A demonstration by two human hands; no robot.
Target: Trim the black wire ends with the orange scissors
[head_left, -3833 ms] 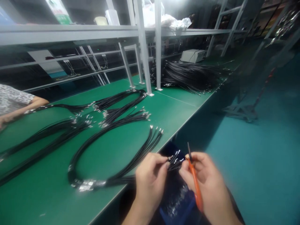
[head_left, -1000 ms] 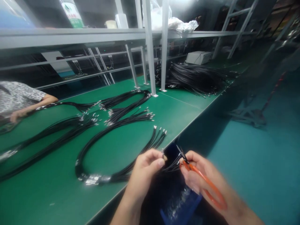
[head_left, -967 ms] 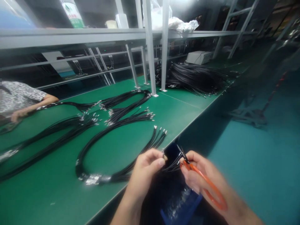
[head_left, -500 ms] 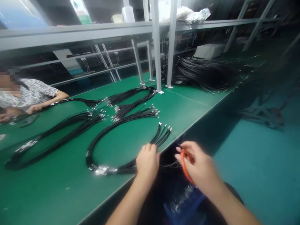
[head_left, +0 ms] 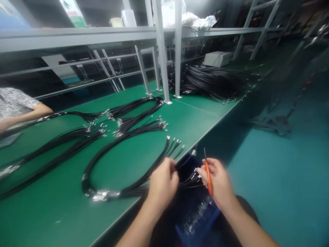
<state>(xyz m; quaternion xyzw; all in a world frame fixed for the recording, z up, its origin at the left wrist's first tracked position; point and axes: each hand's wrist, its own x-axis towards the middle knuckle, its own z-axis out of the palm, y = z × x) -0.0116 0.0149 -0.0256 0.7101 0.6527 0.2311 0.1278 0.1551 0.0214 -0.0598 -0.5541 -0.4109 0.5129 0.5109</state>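
Observation:
A looped bundle of black cables (head_left: 102,151) lies on the green table, with silvery wrapping round its near bend. At the table's front edge my left hand (head_left: 164,178) is closed round the cables near one end. Some cable ends with small metal tips fan out on the table beyond it, and others hang past the edge towards my right hand (head_left: 219,178). That hand grips orange-handled pliers (head_left: 209,178), their thin dark tip pointing up. Its thumb and fingertips are close to the hanging cable tips (head_left: 196,173); whether they touch is unclear.
A blue bin (head_left: 197,219) holding small shiny pieces sits below the edge. More cable bundles (head_left: 59,147) lie to the left, near a co-worker's arm (head_left: 25,115). Metal posts (head_left: 162,61) carry a shelf (head_left: 102,36); a large cable pile (head_left: 210,82) lies behind them.
The pliers have turned upright in my right hand, which has shifted slightly. My left hand has rolled, showing its thumb side. The view has swung right, so the scene sits further left.

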